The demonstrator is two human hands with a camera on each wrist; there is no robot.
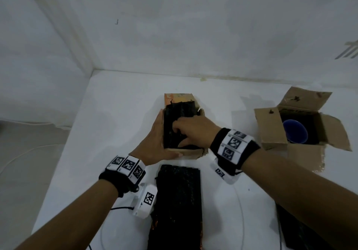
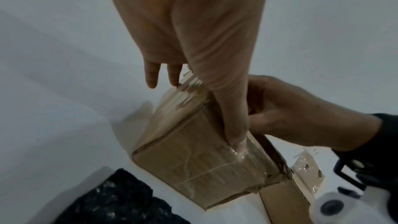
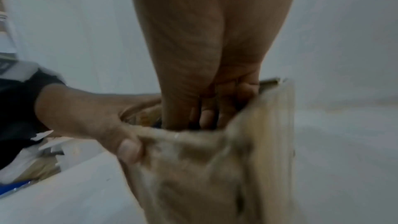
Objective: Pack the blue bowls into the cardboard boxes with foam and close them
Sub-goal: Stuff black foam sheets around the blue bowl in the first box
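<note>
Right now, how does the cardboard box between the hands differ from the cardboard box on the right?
The middle box shows black foam on top; the right box shows a blue bowl. The left hand steadies the middle box and the right hand presses into it; the right box is untouched. Both are open.

A white desk fills the lower part of the head view and runs back into a corner where two white walls meet. The back wall is plain, with faint smudges and a small dark mark high on its left part. A scrap of tape sits where desk and wall join. The left wall is bare. Left of the desk lies a grey floor with a thin pale cable curving over it. The light is dim, even and cool.
</note>
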